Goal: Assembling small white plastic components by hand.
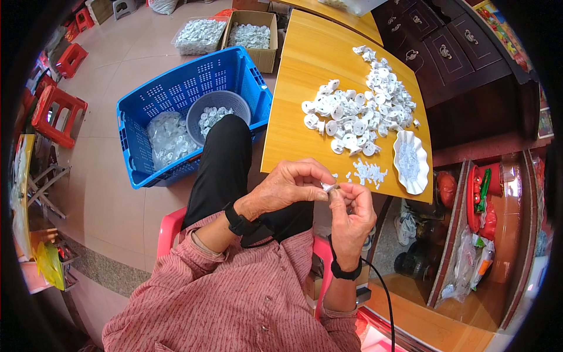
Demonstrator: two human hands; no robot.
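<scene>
Over my lap, by the near edge of the yellow wooden table [293, 76], both hands meet at one small white plastic part [328, 186]. My left hand [288, 186] pinches it between thumb and fingers. The fingers of my right hand [352, 214] are closed at the part's other side; whether they hold a second small piece I cannot make out. A large heap of white round plastic parts [358, 111] covers the middle of the table. Nearer to me lies a small scatter of tiny white pieces [369, 172]. Beside it, a white wavy-rimmed dish [417, 186] holds more tiny pale pieces.
On the floor to my left stands a blue crate [132, 158] with a grey basket [193, 120] and a plastic bag [167, 138] of parts. Behind it are a cardboard box [267, 58] and a clear tub [179, 44]. Dark drawers [446, 53] and shelves flank the table's right.
</scene>
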